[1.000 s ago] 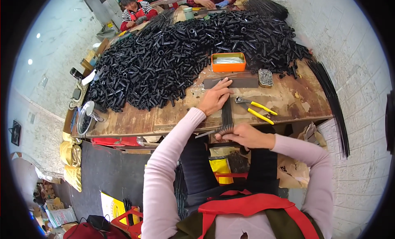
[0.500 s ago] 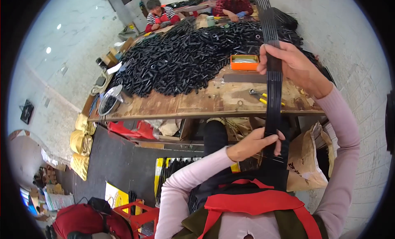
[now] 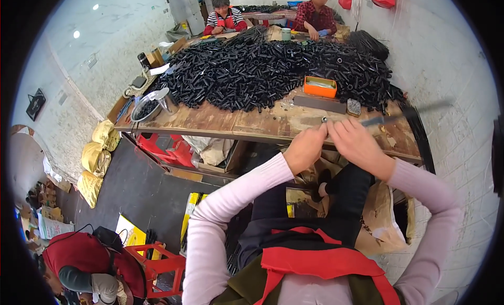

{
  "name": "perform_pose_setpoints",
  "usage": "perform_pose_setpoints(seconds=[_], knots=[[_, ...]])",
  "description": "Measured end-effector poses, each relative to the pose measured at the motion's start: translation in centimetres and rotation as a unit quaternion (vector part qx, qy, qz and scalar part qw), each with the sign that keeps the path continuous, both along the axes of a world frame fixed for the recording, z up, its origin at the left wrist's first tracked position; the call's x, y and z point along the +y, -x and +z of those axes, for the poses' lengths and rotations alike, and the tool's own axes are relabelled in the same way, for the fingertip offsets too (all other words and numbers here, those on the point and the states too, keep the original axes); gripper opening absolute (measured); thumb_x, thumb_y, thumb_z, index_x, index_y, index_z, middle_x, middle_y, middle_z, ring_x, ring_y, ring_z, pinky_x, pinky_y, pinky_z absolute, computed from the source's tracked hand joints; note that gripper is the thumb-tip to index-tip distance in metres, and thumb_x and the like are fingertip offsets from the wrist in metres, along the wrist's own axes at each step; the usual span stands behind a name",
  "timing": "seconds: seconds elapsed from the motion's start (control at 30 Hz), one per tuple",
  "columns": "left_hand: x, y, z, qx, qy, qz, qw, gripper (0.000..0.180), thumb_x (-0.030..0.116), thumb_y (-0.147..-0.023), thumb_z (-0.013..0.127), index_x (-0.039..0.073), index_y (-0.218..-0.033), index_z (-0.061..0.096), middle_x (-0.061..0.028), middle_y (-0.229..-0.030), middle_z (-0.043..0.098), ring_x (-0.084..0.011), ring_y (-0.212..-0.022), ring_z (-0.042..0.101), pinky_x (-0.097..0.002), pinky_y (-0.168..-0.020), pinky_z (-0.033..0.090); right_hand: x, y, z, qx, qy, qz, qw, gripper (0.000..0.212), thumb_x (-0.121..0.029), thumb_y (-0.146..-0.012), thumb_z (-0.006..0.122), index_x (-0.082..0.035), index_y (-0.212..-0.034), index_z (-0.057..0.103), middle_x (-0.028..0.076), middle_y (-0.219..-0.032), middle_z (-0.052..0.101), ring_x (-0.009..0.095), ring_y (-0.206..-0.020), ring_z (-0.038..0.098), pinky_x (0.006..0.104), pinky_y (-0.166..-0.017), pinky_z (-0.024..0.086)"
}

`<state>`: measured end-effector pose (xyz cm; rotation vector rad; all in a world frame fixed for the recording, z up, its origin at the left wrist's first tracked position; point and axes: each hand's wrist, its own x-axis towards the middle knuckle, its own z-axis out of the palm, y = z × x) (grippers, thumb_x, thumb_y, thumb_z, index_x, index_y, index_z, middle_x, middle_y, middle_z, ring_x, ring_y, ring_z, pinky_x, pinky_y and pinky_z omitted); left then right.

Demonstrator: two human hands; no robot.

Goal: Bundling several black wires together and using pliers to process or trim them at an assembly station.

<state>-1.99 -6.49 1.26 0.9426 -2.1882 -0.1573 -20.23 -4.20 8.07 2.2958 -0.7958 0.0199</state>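
My left hand (image 3: 306, 149) and my right hand (image 3: 358, 146) meet fingertip to fingertip above the table's front edge, both closed. From the right hand a bundle of thin black strips (image 3: 401, 114) sticks out to the right, its far part smeared by motion. Whatever the left fingers pinch is hidden by the hands. Just beyond the fingertips shows the metal head of pliers (image 3: 324, 120); the rest is covered by my hands.
A large heap of short black tubes (image 3: 247, 69) covers much of the wooden table (image 3: 210, 121). Near it are an orange box (image 3: 319, 87), a grey bar (image 3: 320, 104), a small tin (image 3: 354, 106) and a metal bowl (image 3: 144, 113). Two people sit across the table; another person bends at lower left.
The bundle, upright between my spread hands before, now points right from the right hand. My left hand has risen and my right hand has dropped, bringing them together. The view has shifted.
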Motion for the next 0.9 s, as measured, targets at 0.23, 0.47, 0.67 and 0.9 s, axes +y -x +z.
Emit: perform_pose_setpoints(seconds=[0.23, 0.47, 0.67, 0.9], knots=[[0.6, 0.3, 5.5, -0.233, 0.309, 0.146, 0.911, 0.042, 0.011, -0.086, 0.051, -0.002, -0.125, 0.053, -0.0181, -0.134, 0.053, -0.0322, -0.131, 0.046, -0.0480, -0.115, 0.027, -6.9, -0.4, -3.6, -0.433, -0.268, 0.007, 0.861, 0.021, -0.010, -0.090, 0.051, 0.007, -0.101, 0.056, 0.030, -0.098, 0.064, 0.044, -0.088, 0.063, 0.0517, -0.072, 0.051], [0.7, -0.5, -0.8, 0.161, -0.083, -0.007, 0.983, 0.018, 0.000, -0.086, 0.052, 0.002, -0.103, 0.056, -0.0163, -0.096, 0.067, -0.0358, -0.089, 0.065, -0.0409, -0.075, 0.051, -6.5, -2.1, -1.0, -0.777, -0.485, 0.165, 0.366, 0.029, -0.029, -0.106, 0.038, -0.005, -0.093, 0.049, -0.002, -0.064, 0.044, 0.005, -0.049, 0.038, 0.0210, -0.046, 0.036], [0.8, 1.8, -16.1, 0.234, -0.472, -0.124, 0.841, 0.063, 0.000, -0.081, 0.065, 0.002, -0.139, 0.041, -0.0134, -0.116, 0.060, -0.0179, -0.102, 0.058, -0.0317, -0.086, 0.049, -3.6, -4.4, -15.1, -0.822, -0.434, 0.070, 0.361, 0.032, -0.032, -0.104, 0.041, -0.003, -0.095, 0.052, -0.002, -0.069, 0.045, 0.004, -0.054, 0.039, 0.0208, -0.048, 0.032], [9.1, -0.5, -26.6, 0.092, -0.577, -0.148, 0.798, 0.047, 0.013, -0.085, 0.062, -0.003, -0.126, 0.048, -0.0208, -0.103, 0.065, -0.0307, -0.098, 0.064, -0.0387, -0.085, 0.050, 3.8, -5.4, -24.4, -0.823, -0.501, -0.015, 0.266, 0.026, -0.025, -0.105, 0.039, -0.004, -0.097, 0.051, 0.001, -0.070, 0.049, 0.006, -0.056, 0.043, 0.0216, -0.050, 0.036]])
